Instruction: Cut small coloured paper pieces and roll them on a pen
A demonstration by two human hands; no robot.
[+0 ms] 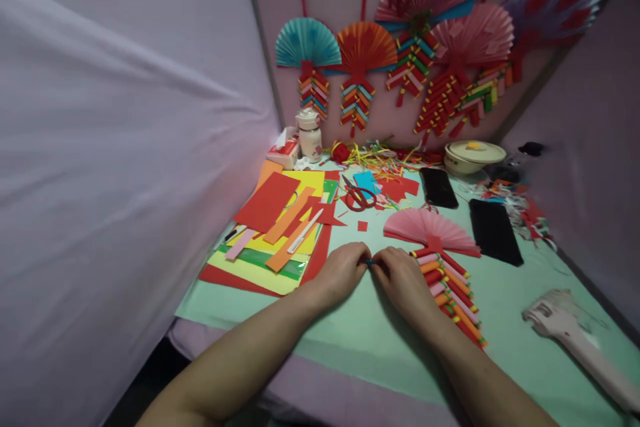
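My left hand (345,270) and my right hand (400,277) meet above the table, fingertips pinched together. Between them shows a small dark blue piece (369,261), perhaps paper; most of it is hidden by the fingers. Right beside my right hand lies a pink pleated paper fan (430,227) with rows of rolled paper firecrackers (453,293) below it, in red, orange and pink. To the left of my left hand are stacked sheets of coloured paper (265,203), paper strips and a white pen (306,231). A small red paper square (363,226) lies just beyond my hands.
Red-handled scissors (359,197) lie among paper scraps (395,187). Two dark flat devices (439,187) and a pale glue gun (565,327) are on the right. A white bottle (310,137), tissue pack (285,149) and lidded bowl (470,159) stand behind. Finished fans (367,47) hang on the wall.
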